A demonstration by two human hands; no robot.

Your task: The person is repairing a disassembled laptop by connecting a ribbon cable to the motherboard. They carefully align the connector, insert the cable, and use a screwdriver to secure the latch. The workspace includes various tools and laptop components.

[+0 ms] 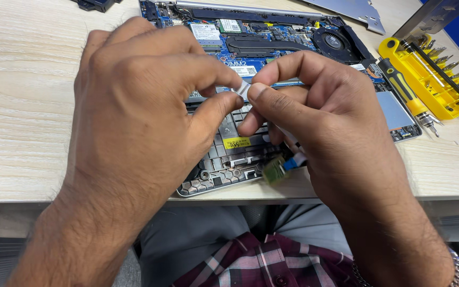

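An opened laptop (272, 37) lies on the wooden desk with its blue circuit board, fan and heat pipe exposed. Above its lower half, my left hand (134, 101) and my right hand (314, 111) pinch the two ends of a white flat ribbon cable (243, 88) between thumbs and forefingers. The cable runs down under my right palm to a small green board with a blue connector tab (280, 167) hanging at the laptop's near edge. Both hands hide most of the laptop's lower half.
A yellow screwdriver bit set (431, 85) with a black-and-yellow screwdriver (405, 90) lies at the right. Grey metal panels (357, 10) rest at the back right. The desk edge (54, 199) runs close to my lap.
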